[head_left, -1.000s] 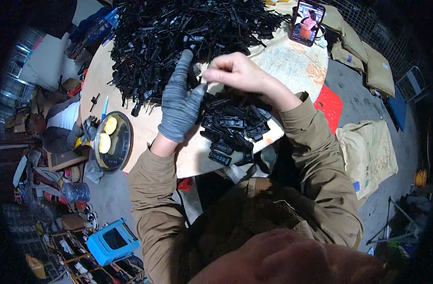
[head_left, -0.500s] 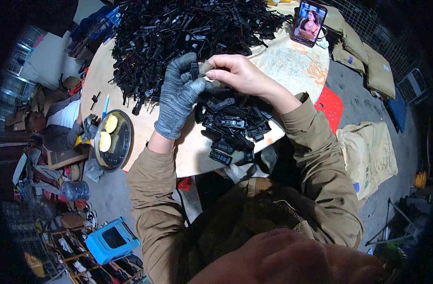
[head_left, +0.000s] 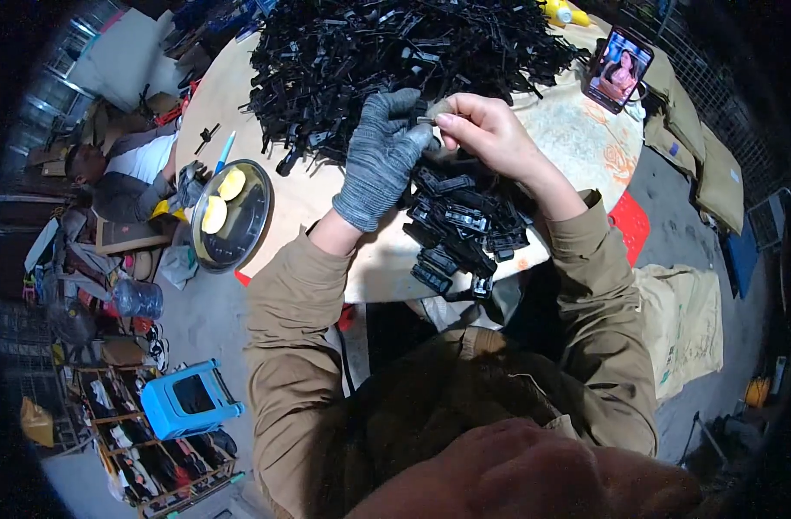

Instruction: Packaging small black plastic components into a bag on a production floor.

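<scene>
My left hand (head_left: 380, 160), in a grey knitted glove, is closed around a small black plastic part (head_left: 420, 111), mostly hidden by the fingers. My bare right hand (head_left: 492, 137) meets it from the right, thumb and forefinger pinched together at the part. A thin sliver shows at those fingertips, too small to name. Beyond both hands spreads a large pile of black plastic parts (head_left: 343, 69). A smaller heap of black plastic clips (head_left: 464, 216) lies below my hands, near the table's front edge.
The round table (head_left: 313, 277) holds a dark round tray (head_left: 203, 253) with two yellow-white pieces, a blue pen (head_left: 226, 151) and a propped phone (head_left: 618, 71). A co-worker (head_left: 131, 177) is at the left. A red stool (head_left: 630, 227) and sacks (head_left: 682, 329) stand right.
The whole scene has shifted rightward in the picture. My hands stay together, but the black part has sunk lower among the gloved fingers and shows less.
</scene>
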`<state>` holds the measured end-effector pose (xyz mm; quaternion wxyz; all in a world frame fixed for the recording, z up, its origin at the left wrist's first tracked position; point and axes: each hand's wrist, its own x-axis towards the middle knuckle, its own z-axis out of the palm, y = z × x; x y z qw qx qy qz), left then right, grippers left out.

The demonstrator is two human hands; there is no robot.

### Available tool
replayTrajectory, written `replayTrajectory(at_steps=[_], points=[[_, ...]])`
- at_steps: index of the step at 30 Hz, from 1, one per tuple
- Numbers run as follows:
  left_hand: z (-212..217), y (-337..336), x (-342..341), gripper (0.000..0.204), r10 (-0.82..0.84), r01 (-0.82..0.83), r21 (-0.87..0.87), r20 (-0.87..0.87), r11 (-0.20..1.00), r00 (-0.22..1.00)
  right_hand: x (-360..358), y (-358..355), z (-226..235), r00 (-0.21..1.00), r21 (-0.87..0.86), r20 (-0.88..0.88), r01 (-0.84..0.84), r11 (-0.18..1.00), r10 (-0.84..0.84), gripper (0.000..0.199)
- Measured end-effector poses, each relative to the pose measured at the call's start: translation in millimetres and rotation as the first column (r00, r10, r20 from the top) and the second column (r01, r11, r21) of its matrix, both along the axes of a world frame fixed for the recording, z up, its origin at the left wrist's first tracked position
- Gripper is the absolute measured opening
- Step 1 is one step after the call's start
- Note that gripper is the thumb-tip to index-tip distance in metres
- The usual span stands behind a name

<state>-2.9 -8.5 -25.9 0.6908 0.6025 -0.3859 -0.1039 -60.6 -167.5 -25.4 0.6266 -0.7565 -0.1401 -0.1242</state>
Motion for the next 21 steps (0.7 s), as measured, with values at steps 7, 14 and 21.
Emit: replayTrajectory(at_steps=[7, 14, 21], points=[[0.0, -0.7, -0.5, 0.037, 0.067, -0.067, -0.029, -0.002, 0.997, 0.998, -1.2, 4.2, 0.5, 0.998, -0.008, 0.009, 0.056, 0.998, -0.056, 0.018], [3.6, 1.0, -1.9, 0.025, 0.159, -0.161, 0.0, 0.174, 0.987, 0.972, -8.5, 8.1, 8.9, 0.991, 0.095, -0.135, 0.009, 0.995, 0.004, 0.021], [-3.6, -1.7, -3.0, 0.024, 0.228, -0.229, -0.041, 0.36, 0.973, 0.905, -7.2, 10.0, 6.6, 0.984, 0.127, -0.173, -0.018, 0.992, 0.04, 0.024]])
